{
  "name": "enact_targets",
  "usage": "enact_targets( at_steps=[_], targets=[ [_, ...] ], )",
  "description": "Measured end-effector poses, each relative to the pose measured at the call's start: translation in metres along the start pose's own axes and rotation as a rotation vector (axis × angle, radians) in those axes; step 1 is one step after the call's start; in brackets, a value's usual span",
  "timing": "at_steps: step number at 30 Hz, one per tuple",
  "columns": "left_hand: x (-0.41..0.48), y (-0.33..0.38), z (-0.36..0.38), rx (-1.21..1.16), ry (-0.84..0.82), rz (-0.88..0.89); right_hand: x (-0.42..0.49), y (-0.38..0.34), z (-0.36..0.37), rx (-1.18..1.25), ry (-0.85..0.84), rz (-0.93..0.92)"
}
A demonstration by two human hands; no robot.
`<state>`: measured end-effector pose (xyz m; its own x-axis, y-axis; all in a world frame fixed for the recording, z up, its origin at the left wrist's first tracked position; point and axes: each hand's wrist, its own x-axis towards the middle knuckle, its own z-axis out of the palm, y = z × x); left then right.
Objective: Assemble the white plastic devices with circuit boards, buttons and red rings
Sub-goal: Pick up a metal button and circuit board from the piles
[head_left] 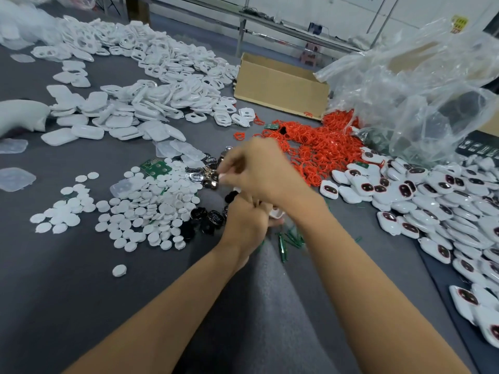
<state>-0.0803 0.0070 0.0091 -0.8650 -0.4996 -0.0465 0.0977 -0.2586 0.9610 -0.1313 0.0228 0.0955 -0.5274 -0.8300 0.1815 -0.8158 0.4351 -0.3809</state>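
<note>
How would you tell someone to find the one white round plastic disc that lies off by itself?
Start at the big scatter of white round plastic discs on the grey table, left of the person's left hand. Look nearer the person from its edge: one disc lies alone on bare grey, touching none of the others.

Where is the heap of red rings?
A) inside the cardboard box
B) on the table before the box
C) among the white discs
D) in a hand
B: the red rings lie heaped on the grey table in front of the cardboard box.
</note>
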Motion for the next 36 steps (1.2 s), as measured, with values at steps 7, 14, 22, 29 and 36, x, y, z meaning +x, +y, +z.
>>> enact_targets(
  at_steps=[7,14,22,29,36],
  targets=[
    [0.002,0.009,-0.003,-0.185,0.074,-0.089,-0.066,0.057,-0.009,0.121,0.352,0.156],
    [0.001,0.009,-0.002,-0.176,0.077,-0.068,-0.070,0.063,0.014,-0.043,0.355,0.072],
    [0.000,0.010,-0.002,-0.183,0.043,-0.092,-0.068,0.068,0.018,0.041,0.402,0.110],
    [0.000,0.012,-0.004,-0.215,0.030,-0.107,-0.071,0.069,0.018,0.114,0.402,0.072],
    [0.000,0.011,-0.004,-0.221,0.062,-0.080,-0.075,0.071,0.015,0.441,0.392,0.178]
  ],
)
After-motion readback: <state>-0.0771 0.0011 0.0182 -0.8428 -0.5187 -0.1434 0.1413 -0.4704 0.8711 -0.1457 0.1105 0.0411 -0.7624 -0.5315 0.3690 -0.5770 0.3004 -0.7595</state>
